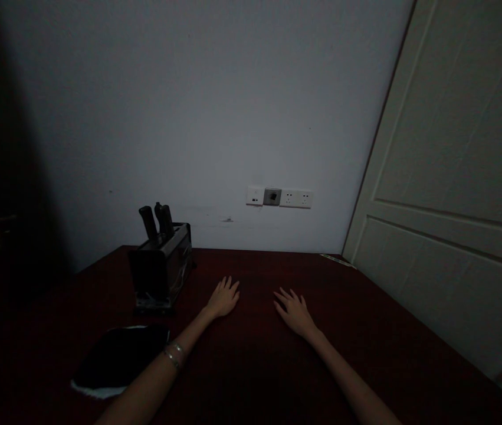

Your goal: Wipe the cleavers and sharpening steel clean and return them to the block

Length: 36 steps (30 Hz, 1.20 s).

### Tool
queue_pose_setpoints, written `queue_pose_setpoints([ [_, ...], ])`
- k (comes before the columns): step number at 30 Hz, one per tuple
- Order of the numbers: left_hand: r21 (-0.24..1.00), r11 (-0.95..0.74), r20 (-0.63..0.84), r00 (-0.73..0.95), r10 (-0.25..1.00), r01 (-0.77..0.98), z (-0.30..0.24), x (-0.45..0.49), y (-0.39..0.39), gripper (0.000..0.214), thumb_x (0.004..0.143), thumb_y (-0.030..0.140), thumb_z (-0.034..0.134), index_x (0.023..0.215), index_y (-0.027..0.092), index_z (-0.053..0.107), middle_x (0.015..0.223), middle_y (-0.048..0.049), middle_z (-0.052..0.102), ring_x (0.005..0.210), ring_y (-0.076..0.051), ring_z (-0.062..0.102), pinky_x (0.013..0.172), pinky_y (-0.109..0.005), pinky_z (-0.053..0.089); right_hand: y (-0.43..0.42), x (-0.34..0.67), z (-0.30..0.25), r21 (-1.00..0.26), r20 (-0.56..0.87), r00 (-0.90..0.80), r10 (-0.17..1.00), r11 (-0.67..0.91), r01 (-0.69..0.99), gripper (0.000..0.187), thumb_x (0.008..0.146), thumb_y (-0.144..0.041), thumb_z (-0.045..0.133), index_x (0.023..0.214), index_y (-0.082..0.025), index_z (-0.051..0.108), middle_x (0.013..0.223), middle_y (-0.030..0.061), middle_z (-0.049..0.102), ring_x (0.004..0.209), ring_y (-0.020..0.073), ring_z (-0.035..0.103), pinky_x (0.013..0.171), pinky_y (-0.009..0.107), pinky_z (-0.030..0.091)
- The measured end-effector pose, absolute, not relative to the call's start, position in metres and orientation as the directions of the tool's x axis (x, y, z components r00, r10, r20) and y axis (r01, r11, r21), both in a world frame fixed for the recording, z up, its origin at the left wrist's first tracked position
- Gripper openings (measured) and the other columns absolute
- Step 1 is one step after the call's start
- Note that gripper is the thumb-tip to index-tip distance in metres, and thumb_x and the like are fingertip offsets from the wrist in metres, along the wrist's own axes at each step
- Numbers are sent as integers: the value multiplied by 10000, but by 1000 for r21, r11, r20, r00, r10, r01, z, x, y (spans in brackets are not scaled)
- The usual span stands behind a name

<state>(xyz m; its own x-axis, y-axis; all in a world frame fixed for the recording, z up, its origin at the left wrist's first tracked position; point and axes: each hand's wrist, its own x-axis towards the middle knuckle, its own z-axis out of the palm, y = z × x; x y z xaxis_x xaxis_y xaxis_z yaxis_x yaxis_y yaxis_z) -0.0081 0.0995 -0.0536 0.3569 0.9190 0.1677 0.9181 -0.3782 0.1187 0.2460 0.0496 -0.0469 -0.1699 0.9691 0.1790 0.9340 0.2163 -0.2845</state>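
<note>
Resting palm down on the dark red table, the left hand and the right hand lie well apart, roughly level with each other, both forearms reaching in from the near side. The fingers of each hand are moderately spread and extended, pointing toward the far wall. A bracelet circles the left wrist. To the left of the left hand, near it but apart, a dark knife block stands upright on the table, with black handles rising from its top. On the near side of the block lies a black pad with a pale, frayed-looking edge, just beside the left forearm. A row of wall sockets sits above the table's far edge. At the far right corner lies a thin, pale strip, close to a panelled door on the right.
</note>
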Motion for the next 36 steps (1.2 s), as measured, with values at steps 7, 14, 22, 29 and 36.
queue_pose_setpoints([
  [7,155,-384,158,361,919,910,-50,-10,96,545,902,423,238,1356,143,350,1431,-169,263,1333,-314,184,1061,-442,190,51,246,-47,-262,151,-172,974,207,943,491,878,-447,298,1314,-264,432,1423,18,340,1323,315,215,1042,530,147],
  [14,183,-382,167,355,920,906,-47,-10,92,533,899,405,253,1352,144,356,1432,-159,268,1334,-299,188,1067,-427,185,56,249,-53,-214,116,-190,975,211,954,517,876,-477,266,1335,-277,394,1439,4,308,1329,307,201,1044,534,153],
  [22,221,-371,162,341,926,902,-46,-11,90,524,894,401,268,1348,159,365,1434,-148,267,1335,-299,183,1064,-434,189,57,250,-57,-193,132,-200,971,223,956,522,873,-482,251,1329,-278,406,1435,-1,313,1325,311,213,1041,539,174],
  [29,176,-404,177,375,910,898,-32,-6,81,484,874,327,336,1295,110,430,1387,-177,348,1307,-312,257,1055,-455,221,56,251,-61,-164,177,-208,962,237,958,513,874,-476,260,1325,-282,409,1422,-1,338,1319,306,234,1040,543,184],
  [36,115,-685,368,610,702,719,68,-16,23,334,837,222,433,1146,186,553,1299,-92,478,1161,-208,476,954,-350,404,57,251,-68,-104,237,-221,946,251,962,512,869,-464,269,1318,-273,424,1412,14,355,1307,314,263,1035,537,210],
])
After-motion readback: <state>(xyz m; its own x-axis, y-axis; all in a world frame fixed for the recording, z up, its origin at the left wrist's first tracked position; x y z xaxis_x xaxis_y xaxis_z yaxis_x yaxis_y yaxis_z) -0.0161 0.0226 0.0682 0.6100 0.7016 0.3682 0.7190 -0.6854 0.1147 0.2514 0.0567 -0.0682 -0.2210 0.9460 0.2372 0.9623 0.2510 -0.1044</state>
